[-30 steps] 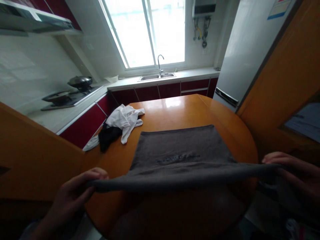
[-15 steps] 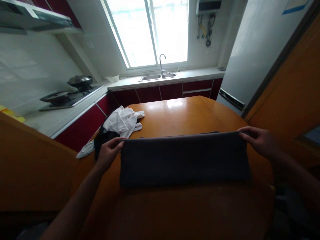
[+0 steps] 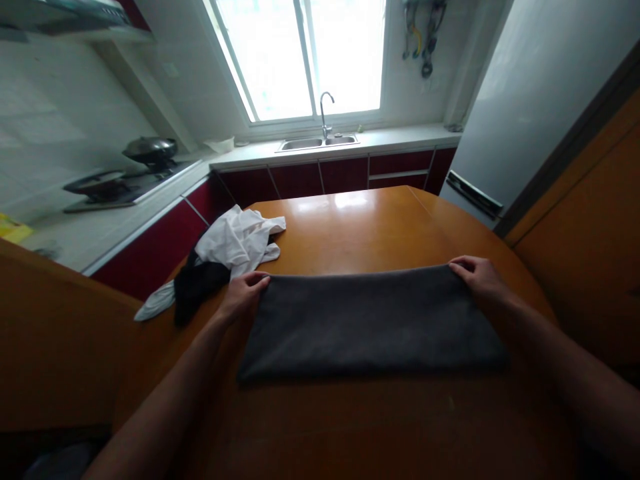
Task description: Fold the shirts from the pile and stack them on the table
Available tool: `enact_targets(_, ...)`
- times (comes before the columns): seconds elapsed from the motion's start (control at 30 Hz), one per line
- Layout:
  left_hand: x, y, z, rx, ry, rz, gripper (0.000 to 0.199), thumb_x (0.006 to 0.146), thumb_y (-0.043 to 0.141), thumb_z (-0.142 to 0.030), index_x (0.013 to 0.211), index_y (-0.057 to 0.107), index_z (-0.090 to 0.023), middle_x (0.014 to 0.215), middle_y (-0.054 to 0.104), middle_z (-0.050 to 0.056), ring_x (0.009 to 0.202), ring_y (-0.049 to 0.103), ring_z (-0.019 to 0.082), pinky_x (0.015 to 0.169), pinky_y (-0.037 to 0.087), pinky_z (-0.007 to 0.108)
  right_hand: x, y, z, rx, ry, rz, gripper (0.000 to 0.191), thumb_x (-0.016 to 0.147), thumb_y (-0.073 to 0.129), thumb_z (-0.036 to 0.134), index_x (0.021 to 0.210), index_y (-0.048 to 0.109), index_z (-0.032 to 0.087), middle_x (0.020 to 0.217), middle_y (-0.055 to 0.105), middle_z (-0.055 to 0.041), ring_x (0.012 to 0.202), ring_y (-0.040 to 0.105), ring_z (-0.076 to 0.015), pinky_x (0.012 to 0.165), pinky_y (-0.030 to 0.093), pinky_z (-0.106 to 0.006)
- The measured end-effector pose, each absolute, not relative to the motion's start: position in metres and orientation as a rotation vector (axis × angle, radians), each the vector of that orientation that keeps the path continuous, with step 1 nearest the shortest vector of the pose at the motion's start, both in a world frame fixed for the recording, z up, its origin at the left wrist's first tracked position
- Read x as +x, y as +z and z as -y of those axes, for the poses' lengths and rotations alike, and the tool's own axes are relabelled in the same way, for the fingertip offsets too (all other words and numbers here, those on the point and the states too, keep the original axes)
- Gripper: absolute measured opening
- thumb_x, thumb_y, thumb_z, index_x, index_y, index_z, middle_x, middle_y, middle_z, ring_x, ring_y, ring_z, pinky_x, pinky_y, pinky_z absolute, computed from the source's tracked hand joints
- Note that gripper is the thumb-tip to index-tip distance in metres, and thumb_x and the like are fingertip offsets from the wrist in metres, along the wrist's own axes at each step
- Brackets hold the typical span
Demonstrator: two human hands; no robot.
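A dark grey folded cloth (image 3: 373,323) stretches across the near part of the wooden table (image 3: 350,233); whether it is a garment or a towel I cannot tell. My left hand (image 3: 244,291) pinches its far left corner between thumb and fingers. At the far right corner, my right hand (image 3: 477,272) grips the edge in the same way. The cloth's near edge rests on the tabletop, and its far edge is held taut between both hands.
Left of the cloth lies a heap with a white garment (image 3: 235,240), a black cloth (image 3: 197,287) and a pale grey piece (image 3: 157,301). Beyond the table are a sink (image 3: 317,143), a stove with a wok (image 3: 150,150), and a fridge (image 3: 540,100) at right.
Both hands have come closer together with the cloth's far edge. The cloth, which hung upright before, now slopes flatter over the table. The view has tipped slightly downward.
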State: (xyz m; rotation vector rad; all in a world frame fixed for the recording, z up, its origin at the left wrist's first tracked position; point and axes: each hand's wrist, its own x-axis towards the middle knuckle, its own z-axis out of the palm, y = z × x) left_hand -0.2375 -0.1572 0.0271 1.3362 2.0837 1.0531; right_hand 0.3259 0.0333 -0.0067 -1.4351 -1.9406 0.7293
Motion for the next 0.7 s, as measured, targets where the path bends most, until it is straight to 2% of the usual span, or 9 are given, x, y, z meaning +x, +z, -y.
enact_targets(0.23, -0.240, 0.033, 0.138, 1.460, 0.872, -2.019, 0.062, 0.062, 0.071, -0.067, 0.096, 0.073, -0.016, 0.101, 0.075, 0.012, 0.092, 0.070, 0.028, 0.080, 0.055, 0.034, 0.316, -0.012, -0.050, -1.501, 0.589, 2.144, 0.027, 0.083, 0.059, 0.043, 0.086, 0.072, 0.020, 0.099, 0.072, -0.0137, 0.097, 0.067, -0.0292, 0.091, 0.051, -0.042)
enact_targets(0.33, -0.243, 0.036, 0.131, 1.452, 0.780, -1.904, 0.068, 0.059, 0.075, -0.063, 0.107, 0.071, -0.016, 0.105, 0.074, 0.012, 0.092, 0.070, 0.028, 0.077, 0.056, 0.033, 0.313, -0.011, -0.056, -1.525, 0.670, 2.133, 0.032, 0.082, 0.062, 0.044, 0.099, 0.073, 0.018, 0.109, 0.071, -0.0153, 0.101, 0.067, -0.0288, 0.091, 0.053, -0.041)
enact_targets(0.4, -0.247, 0.038, 0.126, 1.462, 0.655, -1.858, 0.065, 0.057, 0.078, -0.059, 0.108, 0.072, -0.018, 0.105, 0.075, 0.011, 0.092, 0.070, 0.027, 0.077, 0.055, 0.031, 0.314, -0.007, -0.059, -1.507, 0.816, 2.145, 0.039, 0.078, 0.069, 0.046, 0.105, 0.073, 0.018, 0.113, 0.072, -0.0147, 0.100, 0.068, -0.0287, 0.090, 0.054, -0.040)
enact_targets(0.57, -0.255, 0.042, 0.115, 1.611, 0.450, -1.813, 0.047, 0.058, 0.077, -0.055, 0.090, 0.075, -0.021, 0.093, 0.075, 0.007, 0.089, 0.068, 0.026, 0.076, 0.051, 0.028, 0.319, 0.010, -0.060, -1.417, 1.003, 2.301, 0.037, 0.073, 0.073, 0.052, 0.089, 0.075, 0.019, 0.096, 0.076, -0.0100, 0.089, 0.069, -0.0274, 0.080, 0.055, -0.036)
enact_targets(0.7, -0.253, 0.055, 0.120, 1.666, 0.442, -1.815, 0.044, 0.062, 0.073, -0.058, 0.084, 0.073, -0.020, 0.081, 0.070, 0.004, 0.079, 0.065, 0.023, 0.070, 0.049, 0.027, 0.325, 0.026, -0.054, -1.352, 1.014, 2.288, 0.041, 0.072, 0.071, 0.057, 0.085, 0.072, 0.018, 0.086, 0.074, -0.0081, 0.080, 0.067, -0.0244, 0.072, 0.053, -0.033)
